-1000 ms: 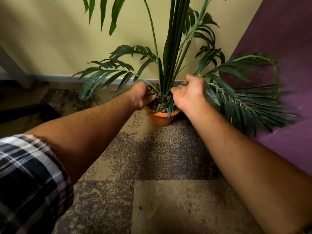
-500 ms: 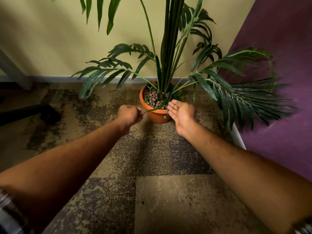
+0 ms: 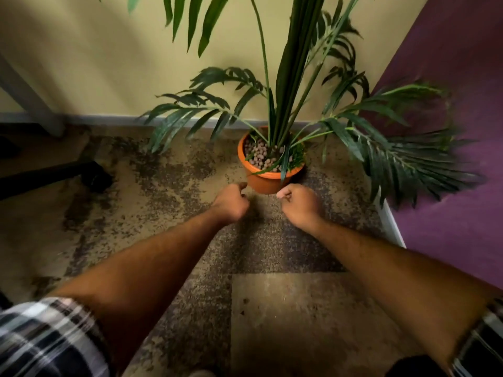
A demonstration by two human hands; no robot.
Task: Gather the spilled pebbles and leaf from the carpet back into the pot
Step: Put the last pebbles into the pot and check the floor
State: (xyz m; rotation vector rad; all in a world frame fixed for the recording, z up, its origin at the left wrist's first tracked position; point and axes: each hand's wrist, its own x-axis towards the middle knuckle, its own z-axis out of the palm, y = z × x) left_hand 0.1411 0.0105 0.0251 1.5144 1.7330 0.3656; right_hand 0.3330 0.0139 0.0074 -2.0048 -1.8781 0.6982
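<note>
The person is reaching both bare arms forward over the carpet [image 3: 174,186], a mottled patchwork of tan and dark brown squares. The left hand [image 3: 230,202] is hovering just short of the orange pot [image 3: 268,180], its fingers [image 3: 241,186] curling into a loose fist; nothing is showing between them, though the blur makes it hard to tell whether a pebble is tucked inside. The right hand [image 3: 299,204] is hanging beside it, a little to the right and just in front of the pot's base, with its fingers likewise folding in toward the palm and the thumb lying across the top, holding nothing that can be seen. The two hands are staying apart from each other and are not touching the pot.

The pot is standing upright in the corner where the yellow wall [image 3: 95,63] is meeting the purple wall [image 3: 449,186]. The pebbles [image 3: 258,156], brownish and rounded, are lying heaped inside the pot around the stems of the palm plant [image 3: 294,77], whose fronds are spreading out left and right above the floor. A narrow green leaf [image 3: 284,165] is drooping over the pot's front rim.

Plaid sleeves [image 3: 46,338] are showing at the bottom corners. A dark chair base [image 3: 54,175] is resting on the carpet at the left.
</note>
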